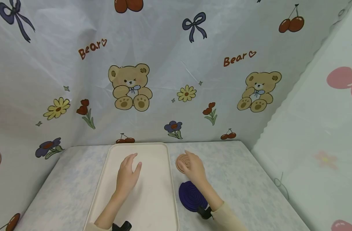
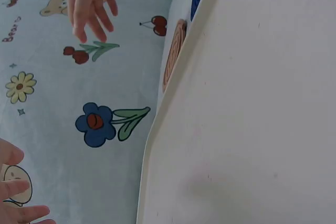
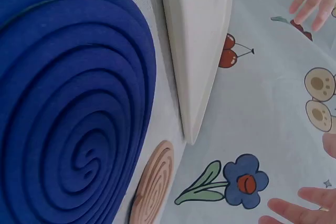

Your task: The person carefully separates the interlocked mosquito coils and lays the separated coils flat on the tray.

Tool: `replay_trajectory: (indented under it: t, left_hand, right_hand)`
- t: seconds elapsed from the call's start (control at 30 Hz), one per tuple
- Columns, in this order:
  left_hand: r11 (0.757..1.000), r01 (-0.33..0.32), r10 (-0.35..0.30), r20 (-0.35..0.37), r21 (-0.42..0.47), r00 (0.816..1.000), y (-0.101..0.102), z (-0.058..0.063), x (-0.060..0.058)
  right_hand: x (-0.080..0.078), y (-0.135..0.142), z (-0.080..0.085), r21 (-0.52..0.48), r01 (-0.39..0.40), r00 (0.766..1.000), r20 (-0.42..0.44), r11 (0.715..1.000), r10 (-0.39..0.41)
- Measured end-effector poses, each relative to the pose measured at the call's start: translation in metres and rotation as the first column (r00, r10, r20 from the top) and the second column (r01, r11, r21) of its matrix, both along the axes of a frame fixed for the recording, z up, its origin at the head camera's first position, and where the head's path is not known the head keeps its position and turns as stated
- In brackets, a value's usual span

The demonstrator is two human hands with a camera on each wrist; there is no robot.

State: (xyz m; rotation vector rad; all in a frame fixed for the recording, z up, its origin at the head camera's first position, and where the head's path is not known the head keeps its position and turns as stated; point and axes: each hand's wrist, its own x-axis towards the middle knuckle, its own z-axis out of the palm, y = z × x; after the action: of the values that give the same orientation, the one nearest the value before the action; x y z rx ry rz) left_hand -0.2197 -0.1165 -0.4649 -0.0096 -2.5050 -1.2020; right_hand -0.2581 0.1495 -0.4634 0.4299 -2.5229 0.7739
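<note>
Above the cream tray (image 1: 152,192) in the head view, my left hand (image 1: 127,176) hovers with its fingers spread and nothing in them. My right hand (image 1: 194,166) hangs to the right of the tray, over a tan spiral coil (image 1: 181,159) that it partly hides. Its fingers are loosely extended, holding nothing. Nearer to me lies a larger dark blue spiral coil (image 1: 190,196), partly behind the right forearm. The right wrist view shows the blue coil (image 3: 79,93) flat and close, with the tan coil (image 3: 155,187) beyond it.
A pale mottled table (image 1: 236,179) bears the tray and coils. Behind it hangs a patterned cloth (image 1: 170,57) with bears and flowers, and another white cloth (image 1: 314,138) stands at the right. A thin cord loop (image 1: 280,184) shows near the right edge.
</note>
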Motion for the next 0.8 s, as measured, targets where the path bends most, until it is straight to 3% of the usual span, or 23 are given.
replay_trajectory:
  t: [0.27,0.5,0.63,0.8]
  left_hand:
    - [0.983,0.057,-0.062,0.024,0.174,0.998,0.028,-0.004,0.005]
    - [0.937,0.115,-0.119,-0.009,0.331,0.993,0.06,-0.015,0.015]
    - [0.914,0.144,-0.154,-0.006,0.378,0.988,0.074,-0.023,0.019]
    - [0.89,0.2,-0.222,0.004,0.41,0.975,0.092,-0.031,0.023]
  right_hand:
    - [0.009,0.017,-0.009,-0.081,0.027,1.0,0.004,0.996,-0.027]
    - [0.019,0.034,-0.025,-0.229,0.024,0.994,0.109,0.973,0.001]
    - [0.023,0.045,-0.035,-0.309,0.033,0.984,0.178,0.951,0.024]
    - [0.027,0.056,-0.043,-0.339,0.057,0.979,0.203,0.939,0.014]
